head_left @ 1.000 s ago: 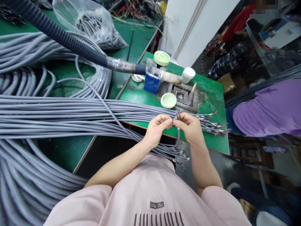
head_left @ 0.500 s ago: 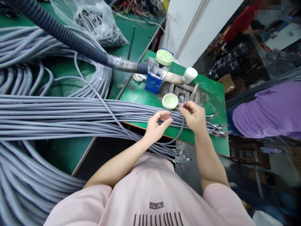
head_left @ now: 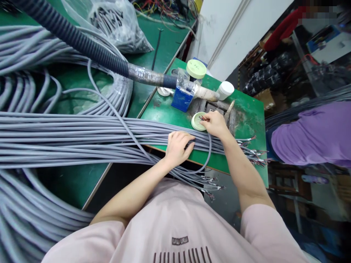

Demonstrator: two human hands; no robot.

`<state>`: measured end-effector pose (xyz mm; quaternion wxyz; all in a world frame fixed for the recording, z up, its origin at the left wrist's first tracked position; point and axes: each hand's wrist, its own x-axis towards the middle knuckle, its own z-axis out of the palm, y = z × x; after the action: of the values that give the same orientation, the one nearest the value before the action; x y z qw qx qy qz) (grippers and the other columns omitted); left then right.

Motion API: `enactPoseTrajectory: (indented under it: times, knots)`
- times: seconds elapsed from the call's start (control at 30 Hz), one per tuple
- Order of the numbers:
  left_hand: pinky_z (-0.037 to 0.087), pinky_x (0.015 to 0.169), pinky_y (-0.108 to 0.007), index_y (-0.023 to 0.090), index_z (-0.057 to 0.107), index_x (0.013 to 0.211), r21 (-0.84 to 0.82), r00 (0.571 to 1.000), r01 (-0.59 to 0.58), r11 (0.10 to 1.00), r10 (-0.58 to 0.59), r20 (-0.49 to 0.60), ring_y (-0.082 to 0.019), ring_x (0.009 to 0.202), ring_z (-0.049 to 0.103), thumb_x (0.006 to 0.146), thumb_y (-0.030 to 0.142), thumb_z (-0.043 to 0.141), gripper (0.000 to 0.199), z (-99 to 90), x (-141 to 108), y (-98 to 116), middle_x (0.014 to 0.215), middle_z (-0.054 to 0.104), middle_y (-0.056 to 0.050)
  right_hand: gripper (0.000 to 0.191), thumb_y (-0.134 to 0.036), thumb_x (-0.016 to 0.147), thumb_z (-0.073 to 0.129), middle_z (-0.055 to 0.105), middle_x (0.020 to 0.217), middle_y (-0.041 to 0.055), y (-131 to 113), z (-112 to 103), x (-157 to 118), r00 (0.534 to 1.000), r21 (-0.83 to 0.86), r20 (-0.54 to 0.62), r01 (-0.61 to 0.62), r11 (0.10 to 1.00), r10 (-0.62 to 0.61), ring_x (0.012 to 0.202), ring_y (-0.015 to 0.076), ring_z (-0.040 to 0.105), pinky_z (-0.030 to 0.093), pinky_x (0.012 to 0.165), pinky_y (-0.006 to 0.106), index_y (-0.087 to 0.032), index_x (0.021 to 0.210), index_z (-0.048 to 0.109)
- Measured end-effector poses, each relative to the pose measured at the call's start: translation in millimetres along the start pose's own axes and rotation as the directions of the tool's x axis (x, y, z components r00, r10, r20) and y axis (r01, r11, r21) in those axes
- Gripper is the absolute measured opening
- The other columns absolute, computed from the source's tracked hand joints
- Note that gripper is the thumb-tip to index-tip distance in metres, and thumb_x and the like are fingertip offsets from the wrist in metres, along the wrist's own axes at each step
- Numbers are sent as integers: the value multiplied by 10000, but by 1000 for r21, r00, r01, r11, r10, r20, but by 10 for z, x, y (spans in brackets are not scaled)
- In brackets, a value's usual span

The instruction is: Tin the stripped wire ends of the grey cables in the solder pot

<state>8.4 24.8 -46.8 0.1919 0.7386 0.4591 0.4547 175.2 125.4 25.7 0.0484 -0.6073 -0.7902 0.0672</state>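
Observation:
My right hand [head_left: 215,124] pinches the end of a single grey cable [head_left: 210,153], whose thin coloured wires stick out just above a pale green round lid [head_left: 196,122]. That cable curves down in a loop below the hand. My left hand [head_left: 178,148] rests on a long bundle of grey cables [head_left: 82,137] lying across the green workbench [head_left: 244,109]. Its fingers lie over the bundle, and I see no separate cable gripped. Stripped cable ends with coloured wires [head_left: 253,150] fan out to the right of my right hand.
A black corrugated hose [head_left: 82,45] with a taped end crosses above the cables to a blue box [head_left: 182,99]. Nearby stand a white jar [head_left: 226,90] and a second pale green lid [head_left: 196,69]. Coiled grey cables fill the left. A person in a purple top [head_left: 309,135] works at the right.
My right hand has moved up and left over the green lid with the cable end. My left hand has dropped from the air onto the cable bundle.

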Motion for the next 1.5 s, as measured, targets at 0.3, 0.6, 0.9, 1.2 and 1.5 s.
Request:
enactPoseTrajectory:
  times: [0.3, 0.6, 0.9, 1.2, 1.5]
  knots:
    - [320, 941, -398, 223, 646, 1023, -16, 1000, 20, 1000, -20, 8, -220, 1045, 577, 880, 289, 547, 186, -12, 4, -9, 1005, 704, -52, 212, -254, 737, 608, 553, 654, 38, 96, -150, -20, 998, 26, -62, -20, 999, 22, 704, 193, 467, 301, 661, 320, -190, 557, 515]
    - [309, 927, -411, 234, 640, 1025, -1, 999, 24, 1000, -24, 28, -232, 1052, 577, 873, 285, 559, 179, -9, 26, -9, 1025, 711, -53, 297, -240, 699, 614, 389, 522, -25, 732, -193, 69, 914, 140, -209, -325, 935, 348, 562, 138, 365, 252, 577, 296, -211, 505, 390]
    - [314, 916, -406, 230, 636, 1008, 18, 1000, 8, 1000, -9, 22, -226, 1044, 586, 882, 280, 549, 162, -16, 34, 3, 1010, 714, -49, 258, -274, 705, 583, 438, 554, 4, 781, -19, 190, 896, 50, -155, -414, 909, 416, 592, 165, 398, 285, 605, 313, -217, 511, 423]
    - [319, 915, -393, 219, 631, 1006, 41, 999, -33, 999, 33, -5, -210, 1029, 598, 881, 267, 556, 153, -2, 28, -9, 996, 718, -41, 244, -274, 699, 580, 450, 575, 10, 803, 50, 242, 907, -28, -122, -409, 912, 403, 617, 173, 418, 283, 614, 304, -212, 521, 426]
    - [327, 906, -397, 218, 640, 990, 70, 999, -38, 997, 38, -6, -212, 1019, 606, 882, 258, 551, 145, 2, 37, -2, 983, 723, -44, 139, -247, 674, 632, 453, 540, -47, 789, -60, 81, 900, 352, -237, -271, 896, 365, 550, 121, 430, 341, 591, 275, -185, 634, 514]
